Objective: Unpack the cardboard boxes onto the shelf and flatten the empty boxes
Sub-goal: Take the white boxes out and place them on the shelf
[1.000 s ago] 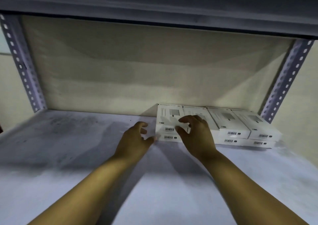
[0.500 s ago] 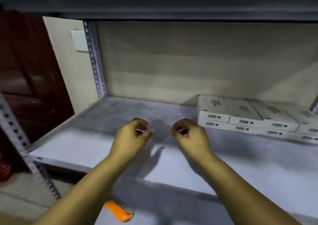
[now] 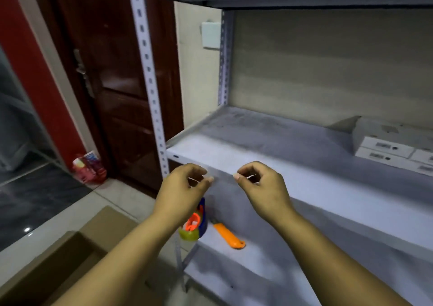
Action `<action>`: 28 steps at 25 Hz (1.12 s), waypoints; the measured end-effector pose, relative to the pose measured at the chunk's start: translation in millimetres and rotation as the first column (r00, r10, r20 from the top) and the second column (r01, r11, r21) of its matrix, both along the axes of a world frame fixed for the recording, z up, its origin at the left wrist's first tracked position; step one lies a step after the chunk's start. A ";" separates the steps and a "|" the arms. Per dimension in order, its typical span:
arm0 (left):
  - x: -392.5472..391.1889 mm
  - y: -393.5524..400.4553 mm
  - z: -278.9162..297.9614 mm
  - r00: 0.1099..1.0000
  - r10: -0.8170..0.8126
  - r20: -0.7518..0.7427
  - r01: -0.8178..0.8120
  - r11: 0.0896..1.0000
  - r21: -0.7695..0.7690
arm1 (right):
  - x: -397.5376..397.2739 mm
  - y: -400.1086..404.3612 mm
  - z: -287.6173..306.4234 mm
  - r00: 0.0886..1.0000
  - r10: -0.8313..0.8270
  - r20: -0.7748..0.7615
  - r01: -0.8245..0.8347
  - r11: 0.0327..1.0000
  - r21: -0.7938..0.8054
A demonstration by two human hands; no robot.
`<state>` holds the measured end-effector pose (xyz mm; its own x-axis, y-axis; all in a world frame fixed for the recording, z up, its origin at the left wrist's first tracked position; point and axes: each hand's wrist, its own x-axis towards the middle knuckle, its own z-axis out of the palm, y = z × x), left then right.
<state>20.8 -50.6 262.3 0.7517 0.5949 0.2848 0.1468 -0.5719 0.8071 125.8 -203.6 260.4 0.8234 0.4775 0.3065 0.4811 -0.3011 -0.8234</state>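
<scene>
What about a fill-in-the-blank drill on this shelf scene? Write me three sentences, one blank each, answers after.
1. The orange plastic utility knife lies on the ____ shelf board.
2. The stacked white cartons with barcode labels sit at the ____ end of the grey metal shelf.
3. The left hand and the right hand hold ____.

Answers: lower; right; nothing

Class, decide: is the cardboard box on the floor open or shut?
Open: the cardboard box shows its flaps spread and a dark interior. Contents cannot be told.
</scene>
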 end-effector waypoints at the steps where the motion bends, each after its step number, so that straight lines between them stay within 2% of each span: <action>1: -15.4 8.1 -4.0 1.000 0.025 -0.005 -0.025 1.000 -0.009 | -11.8 11.1 -3.4 1.000 0.027 -0.005 -0.027 1.000 -0.003; 8: -124.7 54.9 -39.1 0.978 0.196 -0.068 -0.201 0.976 -0.085 | -93.9 86.2 -40.4 0.966 0.249 -0.066 -0.254 0.964 -0.075; 16: -226.6 97.0 -96.6 0.896 0.406 -0.178 -0.438 0.874 -0.210 | -159.8 165.2 -85.7 0.863 0.498 -0.090 -0.504 0.833 -0.228; 23: -274.3 137.1 -141.0 0.729 0.608 -0.316 -0.684 0.671 -0.285 | -189.8 247.5 -131.4 0.733 0.651 -0.199 -0.673 0.648 -0.358; 28: -291.3 167.0 -178.9 0.589 0.664 -0.460 -0.807 0.519 -0.283 | -197.3 311.1 -159.3 0.610 0.723 -0.325 -0.779 0.470 -0.416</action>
<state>-270.5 116.5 83.4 -0.0228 0.9611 -0.2751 0.5886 0.2354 0.7734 -71.5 107.6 101.1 0.0853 0.9749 -0.2054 0.6493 -0.2108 -0.7307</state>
